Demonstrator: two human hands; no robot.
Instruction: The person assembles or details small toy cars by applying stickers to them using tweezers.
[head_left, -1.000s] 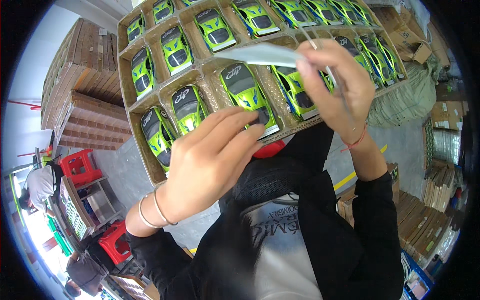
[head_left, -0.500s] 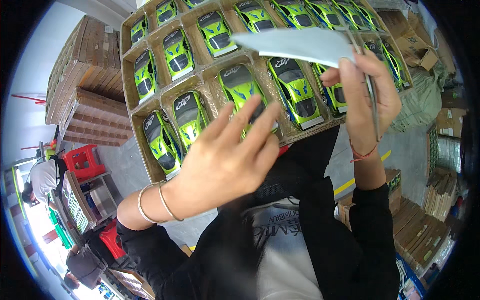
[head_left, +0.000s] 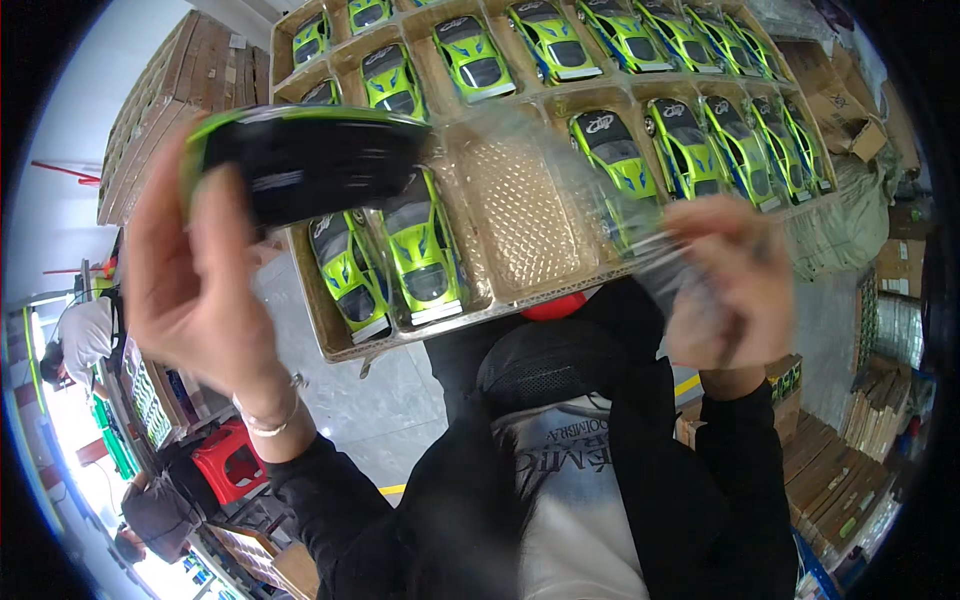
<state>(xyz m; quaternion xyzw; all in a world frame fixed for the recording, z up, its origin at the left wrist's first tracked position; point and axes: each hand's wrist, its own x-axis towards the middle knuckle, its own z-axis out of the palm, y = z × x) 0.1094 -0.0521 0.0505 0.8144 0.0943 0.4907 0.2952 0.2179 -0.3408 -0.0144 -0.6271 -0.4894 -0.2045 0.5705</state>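
My left hand (head_left: pixel 200 270) is raised at the left of the tray, its fingers closed round a green toy car (head_left: pixel 310 165). The car is tipped so its black underside shows, smeared by motion. My right hand (head_left: pixel 730 290) is closed at the tray's near right edge, on a blurred, see-through sheet (head_left: pixel 645 243) that stretches up and left over the tray. The thin metal tool seen there earlier cannot be made out. Several green toy cars with black roofs (head_left: pixel 420 240) sit in the cardboard tray (head_left: pixel 480 312). A near-row compartment (head_left: pixel 520 215) shows its textured base.
A red round thing (head_left: pixel 555 306) shows under the tray's near edge. Stacked cardboard trays (head_left: pixel 185 110) stand at the far left, a red stool (head_left: pixel 228 465) lower left. Flattened cardboard (head_left: pixel 850 480) and an opened box (head_left: pixel 850 125) lie right. Two people work at the left edge.
My left hand has lifted a toy car out of the near row, carried it left and tipped it over. My right hand has lowered, and the sheet with it. The tray appears shifted rightward in view.
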